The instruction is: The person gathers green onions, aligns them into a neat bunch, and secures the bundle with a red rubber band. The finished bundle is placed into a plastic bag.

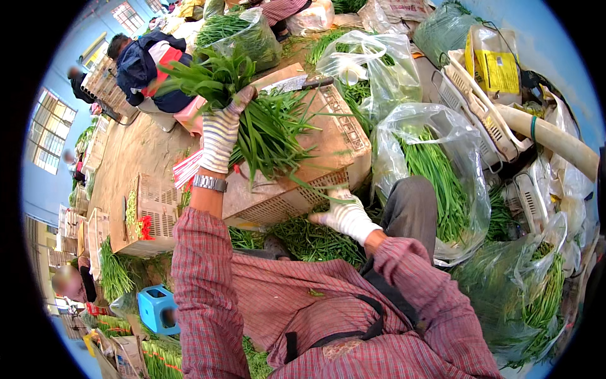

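My left hand (222, 135), in a striped knit glove, grips a bunch of long flat green leaves (270, 128), likely garlic chives. It holds them above an upturned plastic crate (336, 142). The leaves fan out on both sides of the fist. My right hand (345, 215), gloved too, hangs by the crate's near side with thumb and fingers apart. One long leaf blade reaches across its fingers. On the crate's far end lies a knife (318, 82) with a dark handle and a broad, speckled blade. Red and white strips (188, 169) stick out beside my left wrist.
Loose greens (312, 239) cover the floor below the crate. To the right stand a clear plastic bag (435, 175) of chives and another bag (525, 293). Another crate (156, 208) and a blue stool (158, 308) are at left. A person (151, 71) bends over at upper left.
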The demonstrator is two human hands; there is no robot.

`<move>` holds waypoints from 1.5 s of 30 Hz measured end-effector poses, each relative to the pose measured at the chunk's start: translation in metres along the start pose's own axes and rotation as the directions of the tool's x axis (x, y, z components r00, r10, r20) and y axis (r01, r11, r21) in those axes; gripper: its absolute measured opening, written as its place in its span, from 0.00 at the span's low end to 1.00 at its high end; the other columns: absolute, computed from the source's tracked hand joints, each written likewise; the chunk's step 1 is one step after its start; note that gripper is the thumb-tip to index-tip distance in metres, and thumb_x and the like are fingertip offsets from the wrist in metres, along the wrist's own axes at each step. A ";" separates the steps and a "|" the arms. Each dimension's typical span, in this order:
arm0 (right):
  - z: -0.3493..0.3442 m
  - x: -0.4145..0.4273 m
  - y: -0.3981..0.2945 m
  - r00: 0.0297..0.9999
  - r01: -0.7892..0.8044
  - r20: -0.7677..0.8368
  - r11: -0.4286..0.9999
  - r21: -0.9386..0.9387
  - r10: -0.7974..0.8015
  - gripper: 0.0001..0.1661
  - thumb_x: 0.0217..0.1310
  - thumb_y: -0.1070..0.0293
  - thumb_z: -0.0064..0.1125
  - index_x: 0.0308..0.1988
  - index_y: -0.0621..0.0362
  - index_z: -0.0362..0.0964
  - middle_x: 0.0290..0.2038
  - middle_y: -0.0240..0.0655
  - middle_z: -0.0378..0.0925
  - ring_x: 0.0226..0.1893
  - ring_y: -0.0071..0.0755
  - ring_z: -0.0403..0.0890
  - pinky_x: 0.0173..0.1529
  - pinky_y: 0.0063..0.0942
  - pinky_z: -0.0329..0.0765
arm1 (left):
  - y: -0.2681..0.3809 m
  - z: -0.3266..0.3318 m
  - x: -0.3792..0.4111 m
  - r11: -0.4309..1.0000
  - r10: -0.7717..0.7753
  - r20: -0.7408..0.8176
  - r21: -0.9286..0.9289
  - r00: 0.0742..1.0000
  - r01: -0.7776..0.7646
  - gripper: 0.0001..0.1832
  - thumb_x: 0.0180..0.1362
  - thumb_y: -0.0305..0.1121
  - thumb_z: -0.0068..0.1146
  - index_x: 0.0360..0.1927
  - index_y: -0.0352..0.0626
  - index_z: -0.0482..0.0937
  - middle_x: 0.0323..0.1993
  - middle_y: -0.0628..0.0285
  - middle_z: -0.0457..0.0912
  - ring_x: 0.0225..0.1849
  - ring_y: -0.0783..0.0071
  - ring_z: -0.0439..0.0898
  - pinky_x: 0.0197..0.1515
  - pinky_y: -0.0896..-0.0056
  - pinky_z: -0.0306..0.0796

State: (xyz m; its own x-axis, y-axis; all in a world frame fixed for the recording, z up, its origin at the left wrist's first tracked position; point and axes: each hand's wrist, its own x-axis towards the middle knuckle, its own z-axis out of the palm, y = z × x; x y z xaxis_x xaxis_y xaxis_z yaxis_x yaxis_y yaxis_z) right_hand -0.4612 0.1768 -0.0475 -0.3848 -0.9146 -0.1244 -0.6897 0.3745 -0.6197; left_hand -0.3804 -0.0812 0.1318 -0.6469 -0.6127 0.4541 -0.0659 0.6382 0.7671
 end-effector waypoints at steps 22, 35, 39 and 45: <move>0.096 0.036 0.081 0.677 -0.058 -0.206 0.330 0.942 0.707 0.30 0.69 0.51 0.58 0.52 0.70 0.74 0.42 0.40 0.81 0.38 0.35 0.75 0.47 0.34 0.74 | 0.003 -0.049 -0.026 0.662 -0.363 -0.162 -0.738 0.917 0.131 0.23 0.58 0.45 0.71 0.48 0.39 0.81 0.36 0.65 0.82 0.40 0.75 0.82 0.44 0.71 0.78; -0.014 0.045 -0.052 0.959 0.282 -0.279 0.128 0.951 -0.041 0.27 0.59 0.56 0.72 0.51 0.62 0.74 0.43 0.35 0.83 0.41 0.30 0.81 0.44 0.29 0.80 | 0.050 -0.066 -0.051 0.456 0.316 0.016 -0.880 0.949 -0.137 0.09 0.67 0.42 0.61 0.45 0.52 0.77 0.23 0.75 0.61 0.27 0.79 0.63 0.49 0.65 0.66; 0.006 0.042 -0.053 0.920 0.306 -0.352 -0.244 0.920 -0.175 0.30 0.58 0.51 0.72 0.52 0.60 0.74 0.41 0.34 0.81 0.36 0.28 0.79 0.40 0.28 0.79 | 0.064 -0.091 -0.060 0.281 0.339 0.013 -0.956 0.941 -0.088 0.12 0.64 0.43 0.63 0.42 0.50 0.76 0.20 0.80 0.61 0.23 0.85 0.61 0.40 0.75 0.59; 0.039 0.005 -0.019 0.971 -0.001 0.053 -0.217 0.976 0.234 0.22 0.62 0.52 0.69 0.42 0.57 0.72 0.20 0.21 0.62 0.18 0.22 0.63 0.26 0.27 0.66 | 0.024 -0.176 -0.054 0.084 0.614 -0.032 -0.991 0.789 -0.105 0.12 0.68 0.43 0.59 0.43 0.46 0.79 0.18 0.79 0.74 0.20 0.87 0.72 0.33 0.77 0.69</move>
State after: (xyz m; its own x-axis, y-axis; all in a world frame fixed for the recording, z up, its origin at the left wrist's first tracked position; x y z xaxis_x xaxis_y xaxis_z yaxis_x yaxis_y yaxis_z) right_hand -0.4261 0.1592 -0.0663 -0.5025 -0.8083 -0.3069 0.7487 -0.2293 -0.6220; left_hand -0.2140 -0.1147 0.2058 -0.5265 -0.1065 0.8435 0.8154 -0.3441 0.4655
